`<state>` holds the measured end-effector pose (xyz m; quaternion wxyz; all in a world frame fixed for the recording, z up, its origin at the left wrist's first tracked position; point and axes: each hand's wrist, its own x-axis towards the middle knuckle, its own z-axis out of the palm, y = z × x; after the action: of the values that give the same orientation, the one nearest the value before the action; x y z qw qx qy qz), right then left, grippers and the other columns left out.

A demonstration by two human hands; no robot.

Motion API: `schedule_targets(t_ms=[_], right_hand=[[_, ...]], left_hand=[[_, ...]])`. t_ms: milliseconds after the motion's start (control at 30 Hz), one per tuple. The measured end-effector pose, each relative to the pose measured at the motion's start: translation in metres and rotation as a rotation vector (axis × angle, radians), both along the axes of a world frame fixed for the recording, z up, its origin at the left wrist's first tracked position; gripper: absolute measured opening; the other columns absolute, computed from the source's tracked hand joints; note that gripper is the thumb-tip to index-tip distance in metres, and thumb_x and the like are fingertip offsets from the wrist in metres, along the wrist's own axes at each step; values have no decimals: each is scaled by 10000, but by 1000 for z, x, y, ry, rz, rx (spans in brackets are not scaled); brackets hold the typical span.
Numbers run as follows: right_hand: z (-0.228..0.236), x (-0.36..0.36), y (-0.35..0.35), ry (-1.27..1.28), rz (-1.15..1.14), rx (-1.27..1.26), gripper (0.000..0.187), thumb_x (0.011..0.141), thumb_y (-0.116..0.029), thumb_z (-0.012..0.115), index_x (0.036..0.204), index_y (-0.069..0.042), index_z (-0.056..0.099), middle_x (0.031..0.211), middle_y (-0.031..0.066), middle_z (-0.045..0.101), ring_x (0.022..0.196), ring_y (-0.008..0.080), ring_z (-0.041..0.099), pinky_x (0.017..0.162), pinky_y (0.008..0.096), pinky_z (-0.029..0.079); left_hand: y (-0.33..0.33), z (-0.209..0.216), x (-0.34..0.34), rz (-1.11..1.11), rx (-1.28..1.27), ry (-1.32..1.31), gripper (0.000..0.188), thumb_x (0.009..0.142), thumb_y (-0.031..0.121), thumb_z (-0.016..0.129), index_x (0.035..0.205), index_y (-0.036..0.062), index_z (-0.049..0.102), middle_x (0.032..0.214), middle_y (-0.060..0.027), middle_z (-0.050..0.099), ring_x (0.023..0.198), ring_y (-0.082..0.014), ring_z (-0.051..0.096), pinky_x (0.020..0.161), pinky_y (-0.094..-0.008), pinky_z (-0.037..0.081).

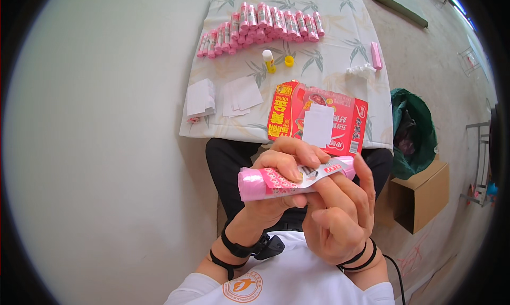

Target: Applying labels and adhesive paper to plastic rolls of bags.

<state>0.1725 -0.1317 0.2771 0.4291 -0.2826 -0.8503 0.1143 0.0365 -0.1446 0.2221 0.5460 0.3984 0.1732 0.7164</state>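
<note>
A pink roll of what looks like thin plastic bags (251, 185) lies across both my hands, above my lap. My left hand (284, 159) is closed round it, fingers over the top and thumb below. A printed paper label (313, 173) in silver, white and pink wraps partly round the roll. My right hand (340, 215) is bent against the roll's right part, its fingertips at the label and partly hidden behind it; one finger points upward. Beyond my hands, a blank white slip (318, 125) rests on a flattened red printed carton (287, 111) at the table's near edge.
Many similar pink rolls (260, 26) are piled at the table's far side. An uncapped glue stick (269, 62) stands near its yellow cap (289, 61). White slips (241, 97) lie left. A green bag (419, 161) and cardboard box (425, 193) sit right of the table.
</note>
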Motion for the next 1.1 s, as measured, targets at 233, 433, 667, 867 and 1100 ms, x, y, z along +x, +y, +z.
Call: schedule_targets(t_ms=[233, 433, 667, 867, 1100], right_hand=[[9, 8, -10, -24, -20, -48, 323, 811, -30, 710, 886, -93, 402, 967, 120, 674, 931, 256, 654, 985, 677, 391], [-9, -12, -9, 344, -294, 222, 547, 676, 7, 829, 993, -115, 400, 1009, 88, 495, 949, 312, 601, 977, 682, 367], [-7, -3, 3, 184, -344, 268, 756, 662, -92, 846, 1276, -133, 408, 1265, 207, 469, 1176, 423, 496, 1054, 629, 291], [4, 7, -1, 11, -209, 55, 632, 767, -143, 772, 1247, -137, 362, 1241, 144, 510, 1233, 352, 459, 1100, 629, 205], [12, -4, -1, -147, -178, 140, 314, 817, -119, 710, 1061, -181, 522, 1133, 74, 488, 1168, 311, 487, 1114, 629, 185]], left_hand=[[3, 1, 6, -17, 108, -48, 230, 828, 184, 735, 975, 157, 561, 1172, -77, 453, 1181, -287, 532, 1013, -416, 491], [-1, 13, 11, -32, 7, -119, 259, 760, 168, 782, 914, 164, 574, 1119, -79, 459, 1138, -294, 576, 993, -460, 487], [1, 8, 6, -14, 3, -129, 268, 766, 182, 780, 938, 166, 575, 1101, -83, 479, 1127, -304, 588, 971, -445, 510], [0, 5, 8, 10, 25, -106, 275, 777, 178, 778, 955, 148, 570, 1084, -89, 497, 1112, -318, 590, 966, -455, 502], [-2, 1, 6, -45, 71, -84, 276, 786, 153, 774, 968, 136, 569, 1070, -89, 473, 1114, -324, 587, 945, -446, 502]])
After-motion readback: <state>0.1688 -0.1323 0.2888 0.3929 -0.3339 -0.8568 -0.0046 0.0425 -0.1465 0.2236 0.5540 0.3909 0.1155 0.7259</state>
